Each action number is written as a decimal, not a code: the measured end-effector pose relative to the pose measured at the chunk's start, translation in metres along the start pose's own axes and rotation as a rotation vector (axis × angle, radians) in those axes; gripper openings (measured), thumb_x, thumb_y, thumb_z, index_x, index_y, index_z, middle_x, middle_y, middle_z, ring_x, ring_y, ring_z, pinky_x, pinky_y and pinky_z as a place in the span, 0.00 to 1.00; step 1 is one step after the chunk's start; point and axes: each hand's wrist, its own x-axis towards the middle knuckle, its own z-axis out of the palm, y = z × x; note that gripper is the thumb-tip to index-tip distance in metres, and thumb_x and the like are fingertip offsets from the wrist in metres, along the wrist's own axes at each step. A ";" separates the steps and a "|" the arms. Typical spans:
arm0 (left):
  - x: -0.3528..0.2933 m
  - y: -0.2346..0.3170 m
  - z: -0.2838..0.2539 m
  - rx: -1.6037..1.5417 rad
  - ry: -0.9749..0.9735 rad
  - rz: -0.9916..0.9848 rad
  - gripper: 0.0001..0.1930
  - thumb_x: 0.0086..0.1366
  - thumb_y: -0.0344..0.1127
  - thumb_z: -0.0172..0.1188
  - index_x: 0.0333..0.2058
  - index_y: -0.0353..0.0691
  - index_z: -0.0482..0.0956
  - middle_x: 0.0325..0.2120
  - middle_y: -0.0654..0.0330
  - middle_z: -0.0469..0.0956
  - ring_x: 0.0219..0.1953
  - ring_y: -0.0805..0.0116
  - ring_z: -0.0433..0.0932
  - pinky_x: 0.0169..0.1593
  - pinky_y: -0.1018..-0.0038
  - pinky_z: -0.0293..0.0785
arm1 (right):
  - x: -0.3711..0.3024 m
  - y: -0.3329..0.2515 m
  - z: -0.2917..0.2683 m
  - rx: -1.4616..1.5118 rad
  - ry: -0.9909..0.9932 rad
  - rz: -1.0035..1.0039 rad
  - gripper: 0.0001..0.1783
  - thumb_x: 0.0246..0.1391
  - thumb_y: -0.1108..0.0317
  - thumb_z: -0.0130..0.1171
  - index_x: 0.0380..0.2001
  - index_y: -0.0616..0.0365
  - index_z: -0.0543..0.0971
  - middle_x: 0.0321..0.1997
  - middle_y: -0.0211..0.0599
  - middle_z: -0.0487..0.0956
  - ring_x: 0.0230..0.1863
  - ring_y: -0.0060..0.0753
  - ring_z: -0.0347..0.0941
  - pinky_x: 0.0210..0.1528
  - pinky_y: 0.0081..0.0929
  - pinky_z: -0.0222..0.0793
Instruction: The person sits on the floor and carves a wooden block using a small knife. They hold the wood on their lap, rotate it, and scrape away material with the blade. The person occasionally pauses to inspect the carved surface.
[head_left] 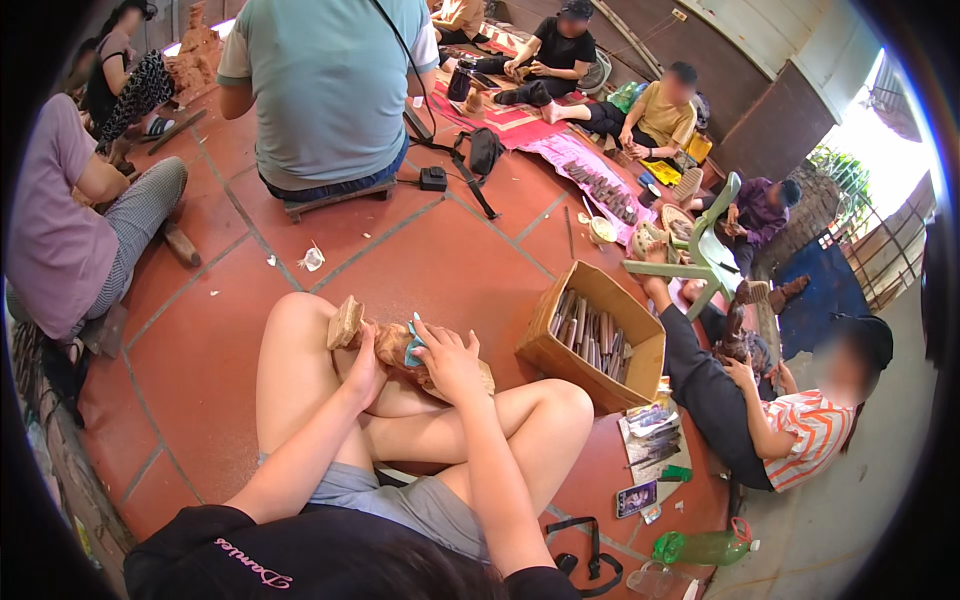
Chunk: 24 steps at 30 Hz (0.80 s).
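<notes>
A brown carved wooden figure (393,347) lies across my lap, with a paler block-like end (346,322) at its left. Around its left part, my left hand (366,372) is closed, steadying it. My right hand (452,366) presses a small blue-green piece of sheet (413,346) onto the carving's surface; whether it is cloth or sandpaper I cannot tell. The fingers of that hand are bent over the sheet, and part of the carving is hidden beneath the hand.
Right of my knee stands a cardboard box (640,378) of long-handled carving tools (595,335). Beyond it are a green plastic chair (708,250) and a seated person (800,420) holding a dark carving. A phone (636,499) and green bottle (705,547) lie lower right. Other people sit around.
</notes>
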 end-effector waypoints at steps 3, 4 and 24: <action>-0.001 0.005 -0.005 0.019 0.015 -0.023 0.33 0.70 0.67 0.33 0.60 0.48 0.63 0.56 0.62 0.70 0.59 0.67 0.67 0.63 0.62 0.61 | 0.000 -0.008 0.004 -0.043 0.056 -0.011 0.29 0.65 0.54 0.46 0.68 0.40 0.61 0.70 0.30 0.63 0.68 0.36 0.61 0.66 0.67 0.46; -0.001 0.009 -0.010 0.040 0.002 -0.028 0.35 0.69 0.68 0.32 0.61 0.47 0.62 0.57 0.61 0.69 0.60 0.67 0.67 0.64 0.62 0.60 | 0.002 -0.015 0.008 -0.035 0.094 -0.027 0.28 0.65 0.54 0.46 0.68 0.40 0.61 0.70 0.30 0.63 0.68 0.37 0.61 0.66 0.67 0.46; 0.002 -0.003 0.000 0.021 0.036 0.016 0.31 0.72 0.64 0.33 0.61 0.48 0.61 0.55 0.62 0.70 0.57 0.68 0.69 0.61 0.66 0.65 | 0.008 -0.015 0.014 0.018 0.211 -0.130 0.26 0.64 0.55 0.48 0.65 0.41 0.66 0.65 0.31 0.69 0.67 0.34 0.62 0.67 0.68 0.40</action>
